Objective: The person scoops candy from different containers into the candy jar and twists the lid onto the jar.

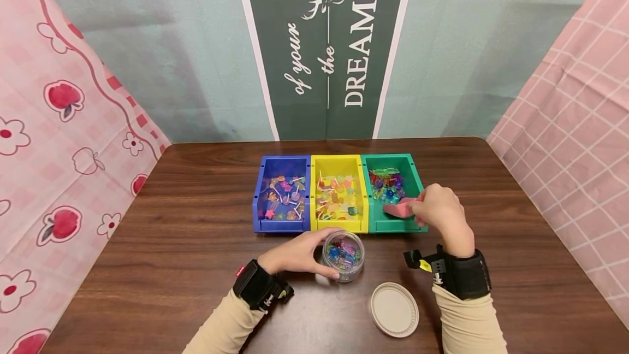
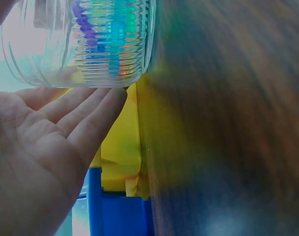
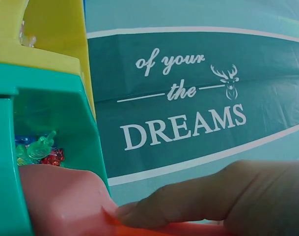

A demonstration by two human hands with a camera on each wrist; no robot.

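Note:
My left hand (image 1: 303,252) holds a clear jar (image 1: 343,256) from the side, thumb near and fingers at the back. Colourful translucent charms (image 2: 117,37) fill the jar's lower part, and its top is uncovered. My right hand (image 1: 440,213) grips the handle of a pink scoop (image 1: 399,208) inside the green bin (image 1: 400,225). Translucent charms (image 1: 386,183) in red, green, blue and purple lie there beyond the scoop. In the right wrist view the thumb presses along the scoop's handle, and the scoop's inside is hidden.
Left of the green bin stand a yellow bin (image 1: 339,225) and a blue bin (image 1: 282,226), joined in a row, both with small charms. A round cream lid (image 1: 395,310) lies on the wooden table (image 1: 196,212) near my right wrist. Fabric hangs behind and at both sides.

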